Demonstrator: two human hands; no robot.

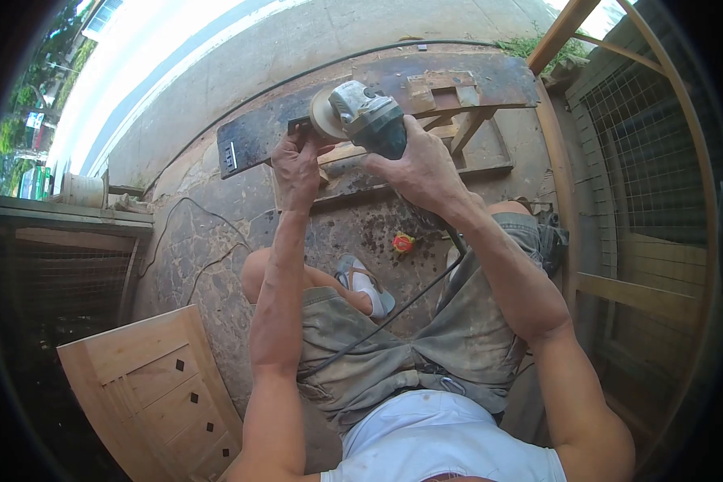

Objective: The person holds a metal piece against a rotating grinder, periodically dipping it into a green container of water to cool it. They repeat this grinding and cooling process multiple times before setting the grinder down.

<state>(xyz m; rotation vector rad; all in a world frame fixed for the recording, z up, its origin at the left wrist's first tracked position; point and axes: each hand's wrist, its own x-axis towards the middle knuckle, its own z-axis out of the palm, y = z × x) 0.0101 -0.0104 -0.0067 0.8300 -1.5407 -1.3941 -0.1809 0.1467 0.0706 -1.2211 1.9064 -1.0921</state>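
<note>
As both arms reach out over the knees, the angle grinder (pixel 369 120) is held up in front of a dark plank (pixel 253 145), clear of the stone floor (pixel 209 241). The right hand (pixel 422 169) has its grip pressed around the green body from behind, so the tool's long axis runs from that hand up and leftward to the sanding disc (pixel 324 112). The left hand (pixel 297 165) sits just below the disc, nearer to it, fingers curled shut on a dark bar (pixel 299 124) jutting from the head; whether handle or spanner I cannot tell. The power cord (pixel 394 313) trails back across the lap.
</note>
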